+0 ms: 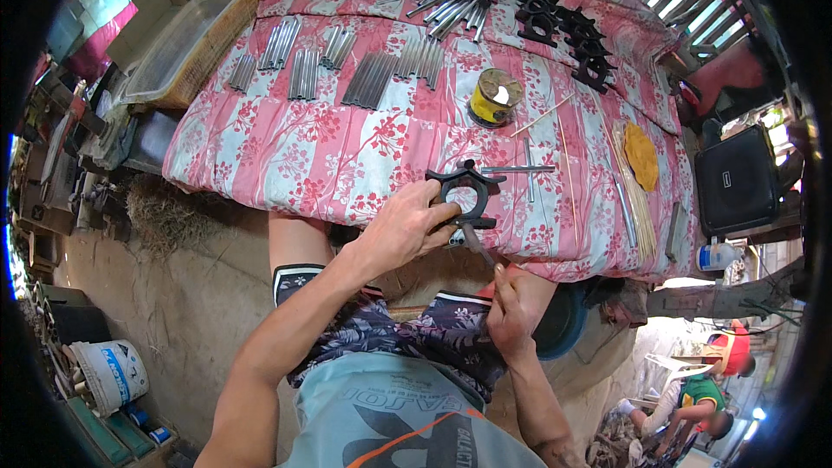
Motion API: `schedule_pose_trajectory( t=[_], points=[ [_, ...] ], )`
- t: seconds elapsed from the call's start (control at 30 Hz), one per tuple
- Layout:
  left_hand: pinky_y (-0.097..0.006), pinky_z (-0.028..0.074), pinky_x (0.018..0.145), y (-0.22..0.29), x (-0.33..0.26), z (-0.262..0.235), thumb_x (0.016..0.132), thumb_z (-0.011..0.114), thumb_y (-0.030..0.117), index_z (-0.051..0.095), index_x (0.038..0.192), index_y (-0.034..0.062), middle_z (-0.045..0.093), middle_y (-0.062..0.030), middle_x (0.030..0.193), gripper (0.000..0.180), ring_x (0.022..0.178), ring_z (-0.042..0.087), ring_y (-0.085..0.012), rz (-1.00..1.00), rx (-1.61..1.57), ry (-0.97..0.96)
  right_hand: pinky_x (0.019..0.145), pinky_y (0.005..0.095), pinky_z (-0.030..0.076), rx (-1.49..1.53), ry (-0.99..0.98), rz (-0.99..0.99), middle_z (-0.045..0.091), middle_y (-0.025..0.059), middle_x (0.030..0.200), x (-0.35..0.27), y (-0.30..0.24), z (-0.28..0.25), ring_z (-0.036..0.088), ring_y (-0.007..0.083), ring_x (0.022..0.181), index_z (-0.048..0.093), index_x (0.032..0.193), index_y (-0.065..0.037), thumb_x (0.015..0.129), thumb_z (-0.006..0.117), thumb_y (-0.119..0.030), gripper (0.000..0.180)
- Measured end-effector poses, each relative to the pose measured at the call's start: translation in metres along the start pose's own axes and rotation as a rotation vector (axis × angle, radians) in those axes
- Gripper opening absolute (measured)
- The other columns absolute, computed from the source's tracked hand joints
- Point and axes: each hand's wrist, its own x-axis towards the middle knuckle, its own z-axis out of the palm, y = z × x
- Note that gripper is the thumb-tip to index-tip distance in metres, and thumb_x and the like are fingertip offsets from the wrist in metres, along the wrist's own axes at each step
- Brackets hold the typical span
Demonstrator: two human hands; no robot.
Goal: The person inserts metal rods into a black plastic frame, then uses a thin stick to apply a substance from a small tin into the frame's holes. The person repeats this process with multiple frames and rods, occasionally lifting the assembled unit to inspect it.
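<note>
Currently, a black ring-shaped piece (468, 175) is being held at the near edge of a flowered cloth (347, 156), its lower left side being pinched by the left hand (406, 224). A slim dark tool (476, 243) is being gripped in the curled right hand (511, 316), its tip being held close to the piece's lower edge; whether contact is being made cannot be told. Two crossed metal tubes (518, 168) are being supported by the cloth.

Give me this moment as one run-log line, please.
left hand: holds black bracket | right hand: holds thin tool, tip near bracket | tablecloth: metal tubes, yellow can
</note>
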Motion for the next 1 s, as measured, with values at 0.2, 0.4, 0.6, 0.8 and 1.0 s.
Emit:
schedule_pose_trajectory(
  t=[0.2, 0.4, 0.6, 0.8, 1.0],
  points=[
    [-0.047, 0.049, 0.079, 0.001, -0.001, 0.0, 0.086, 0.08, 0.017, 0.072, 0.109, 0.0017, 0.054, -0.0154, 0.092, 0.029, 0.089, 0.059, -0.0354, 0.011, -0.005, -0.002, 0.059, 0.0434, 0.051, 0.014, 0.04, -0.03, 0.06, 0.0136, 0.084, 0.0, 0.001, 0.001, 0.063, 0.0315, 0.068, 0.064, 0.149, -0.015, 0.087, 0.069, 0.007, 0.066],
    [-0.047, 0.05, 0.079, -0.001, -0.002, 0.001, 0.084, 0.081, 0.017, 0.073, 0.112, 0.002, 0.054, -0.0154, 0.092, 0.033, 0.089, 0.059, -0.0353, 0.005, 0.006, -0.014, 0.058, 0.0442, 0.05, 0.044, 0.034, 0.01, 0.061, 0.0124, 0.085, -0.002, -0.001, 0.004, 0.062, 0.0313, 0.068, 0.065, 0.148, -0.014, 0.087, 0.07, 0.007, 0.064],
    [-0.047, 0.05, 0.079, -0.004, 0.0, 0.002, 0.084, 0.082, 0.017, 0.073, 0.115, 0.0025, 0.053, -0.0154, 0.092, 0.036, 0.088, 0.059, -0.0347, 0.023, 0.006, 0.001, 0.059, 0.0439, 0.05, -0.013, -0.013, 0.03, 0.06, 0.0122, 0.085, 0.003, 0.0, 0.002, 0.062, 0.0308, 0.068, 0.066, 0.147, -0.013, 0.085, 0.071, 0.007, 0.066],
    [-0.046, 0.049, 0.077, -0.003, 0.001, 0.001, 0.086, 0.081, 0.018, 0.073, 0.111, 0.0025, 0.054, -0.0152, 0.091, 0.03, 0.087, 0.059, -0.0341, 0.016, 0.011, 0.007, 0.066, 0.0443, 0.053, -0.083, -0.016, 0.054, 0.063, 0.0166, 0.089, 0.014, -0.003, -0.013, 0.065, 0.0349, 0.075, 0.068, 0.141, -0.005, 0.091, 0.068, 0.003, 0.05],
    [-0.045, 0.048, 0.074, -0.001, -0.001, 0.003, 0.086, 0.082, 0.018, 0.076, 0.111, 0.0041, 0.052, -0.0139, 0.089, 0.029, 0.084, 0.058, -0.0326, -0.006, -0.001, 0.028, 0.088, 0.0524, 0.051, -0.375, 0.225, 0.42, 0.065, 0.0241, 0.107, 0.038, 0.071, -0.071, 0.064, 0.0445, 0.1, 0.069, 0.125, 0.003, 0.1, 0.061, -0.007, 0.028]
  ],
)
